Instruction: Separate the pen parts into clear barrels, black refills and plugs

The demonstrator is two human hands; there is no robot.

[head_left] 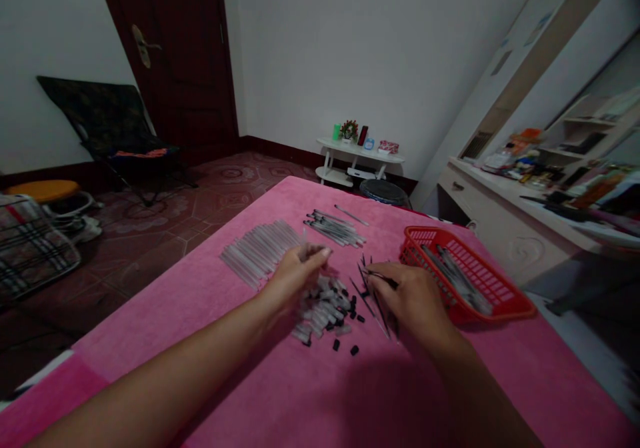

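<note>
My left hand [299, 269] hovers with fingers pinched together over a heap of clear pen caps and small black plugs [327, 311] on the pink cloth; what it pinches is too small to name. My right hand [407, 295] is closed on thin black pen refills [373, 295] that fan out toward the heap. A row of clear pen barrels [257, 248] lies beyond my left hand. A bundle of assembled pens [334, 227] lies further back.
A red plastic basket [500, 298] with several pens in it stands right of my right hand. The pink-covered table [300, 395] fills the foreground. A white dresser [500, 215] stands to the right, a folding chair [107, 128] and dark door at the back left.
</note>
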